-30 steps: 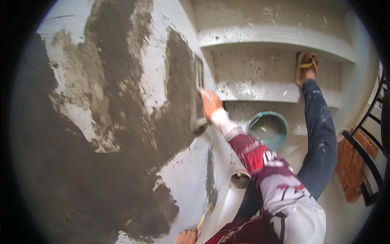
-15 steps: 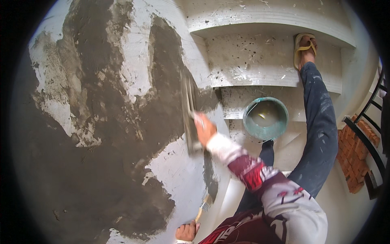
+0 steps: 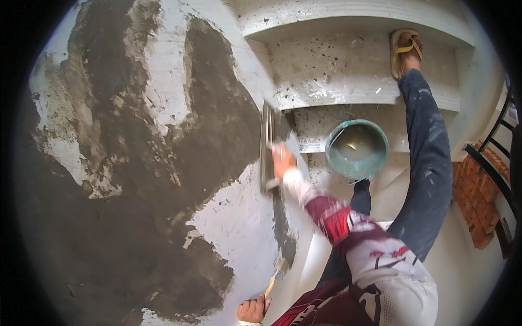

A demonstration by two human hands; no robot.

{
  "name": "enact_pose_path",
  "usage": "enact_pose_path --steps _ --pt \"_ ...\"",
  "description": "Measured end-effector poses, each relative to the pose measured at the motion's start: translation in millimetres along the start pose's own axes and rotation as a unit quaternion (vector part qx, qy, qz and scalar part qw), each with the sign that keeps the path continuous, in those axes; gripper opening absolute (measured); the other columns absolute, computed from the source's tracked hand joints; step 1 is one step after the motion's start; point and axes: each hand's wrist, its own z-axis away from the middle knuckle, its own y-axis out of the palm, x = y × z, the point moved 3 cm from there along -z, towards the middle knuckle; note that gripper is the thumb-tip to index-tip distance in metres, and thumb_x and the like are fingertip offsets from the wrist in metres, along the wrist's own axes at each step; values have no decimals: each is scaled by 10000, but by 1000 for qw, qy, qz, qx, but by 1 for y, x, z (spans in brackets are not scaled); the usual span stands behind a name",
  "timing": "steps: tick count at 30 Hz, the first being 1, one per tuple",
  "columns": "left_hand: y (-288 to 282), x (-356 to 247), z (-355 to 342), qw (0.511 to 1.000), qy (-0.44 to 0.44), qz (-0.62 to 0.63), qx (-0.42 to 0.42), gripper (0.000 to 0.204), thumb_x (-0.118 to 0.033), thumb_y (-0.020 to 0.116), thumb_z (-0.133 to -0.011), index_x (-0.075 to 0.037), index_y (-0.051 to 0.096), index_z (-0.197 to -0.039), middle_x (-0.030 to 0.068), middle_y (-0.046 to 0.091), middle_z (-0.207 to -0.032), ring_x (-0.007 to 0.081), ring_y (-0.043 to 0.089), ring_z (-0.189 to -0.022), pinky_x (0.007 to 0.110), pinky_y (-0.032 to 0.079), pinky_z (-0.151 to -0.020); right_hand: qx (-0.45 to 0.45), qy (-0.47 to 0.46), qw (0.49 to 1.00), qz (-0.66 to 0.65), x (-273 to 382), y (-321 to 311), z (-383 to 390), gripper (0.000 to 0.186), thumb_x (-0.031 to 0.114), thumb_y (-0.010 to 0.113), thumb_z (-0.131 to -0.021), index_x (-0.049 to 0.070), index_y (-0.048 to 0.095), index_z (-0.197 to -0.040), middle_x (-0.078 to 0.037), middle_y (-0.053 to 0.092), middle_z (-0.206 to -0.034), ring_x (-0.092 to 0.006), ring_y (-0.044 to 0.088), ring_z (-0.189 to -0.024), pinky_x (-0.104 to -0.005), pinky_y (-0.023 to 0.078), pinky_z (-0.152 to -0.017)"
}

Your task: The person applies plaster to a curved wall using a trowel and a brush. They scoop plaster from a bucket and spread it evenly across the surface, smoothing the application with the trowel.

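The right hand (image 3: 284, 161) is wrapped round the trowel (image 3: 265, 157), mid-view, with dark plaster (image 3: 212, 125) at its nine o'clock; toward six o'clock, the left hand (image 3: 252, 310) grips a brush (image 3: 271, 283). Even pressure along the trowel's full length should leave fewer ridges.

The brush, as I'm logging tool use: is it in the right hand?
No, the left hand holds the brush, while the right hand grips the trowel.
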Motion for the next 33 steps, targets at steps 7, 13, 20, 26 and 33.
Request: enact_pose_path --steps 7,13,20,26,33 --pt "-5 -3 -2 996 16 10 -87 279 -350 697 -788 -100 677 -911 1 470 -568 169 467 -506 324 316 -455 -19 -138 987 -75 -51 19 29 234 216 525 -915 116 599 -1113 -197 642 -1015 -382 613 -970 -408 496 -839" --pt "-4 -2 -12 996 16 5 -84 267 -348 682 -802 -95 680 -887 -5 460 -560 165 456 -493 320 309 -451 46 42 992 -110 -11 3 -10 257 247 517 -921 119 577 -1136 -188 645 -1007 -354 627 -944 -385 495 -821" --pt "-10 5 -6 999 24 32 18 279 -286 706 -801 -63 685 -967 19 481 -603 173 467 -516 319 343 -455 32 84 987 -131 -70 10 -27 257 242 497 -945 135 570 -1167 -99 590 -678 -145 553 -491 -332 466 -431" --pt "0 -2 -8 996 21 12 -87 264 -351 674 -809 -96 679 -877 -5 464 -561 161 465 -504 312 317 -456 28 -73 995 -59 -59 16 43 260 205 504 -932 143 578 -1174 -143 626 -845 -225 583 -734 -357 470 -664" --pt "-5 -4 -7 994 6 -4 -106 255 -368 656 -819 -114 676 -828 -7 465 -549 168 470 -512 314 307 -467 24 -137 989 -55 -6 12 30 266 220 515 -924 123 580 -1163 -182 642 -986 -339 615 -916 -378 500 -773"
